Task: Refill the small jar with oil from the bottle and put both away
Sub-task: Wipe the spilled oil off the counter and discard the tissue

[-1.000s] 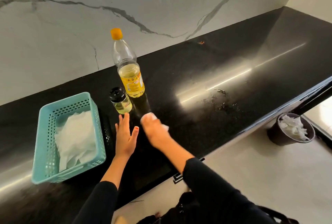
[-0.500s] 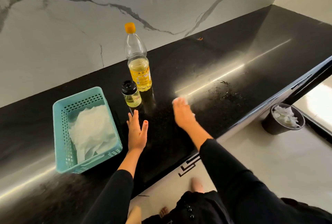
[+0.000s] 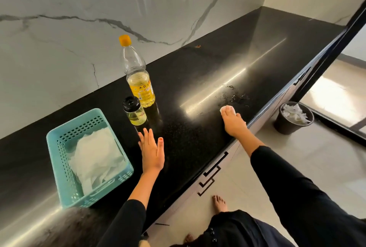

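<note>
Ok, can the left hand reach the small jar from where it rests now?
Probably yes: the left hand lies flat and empty on the counter just in front of the small jar, with only bare counter between them.

A home kitchen, seen at the worktop.
A long polished black stone counter (image 3: 217, 64) runs under a veined marble-look wall (image 3: 79, 29); drawer handles (image 3: 215, 165) sit below its edge; a cooking oil bottle (image 3: 138, 80) and small jar (image 3: 134, 112) stand on it; a waste bin (image 3: 285, 126) stands on the tiled floor (image 3: 297, 157).
</note>
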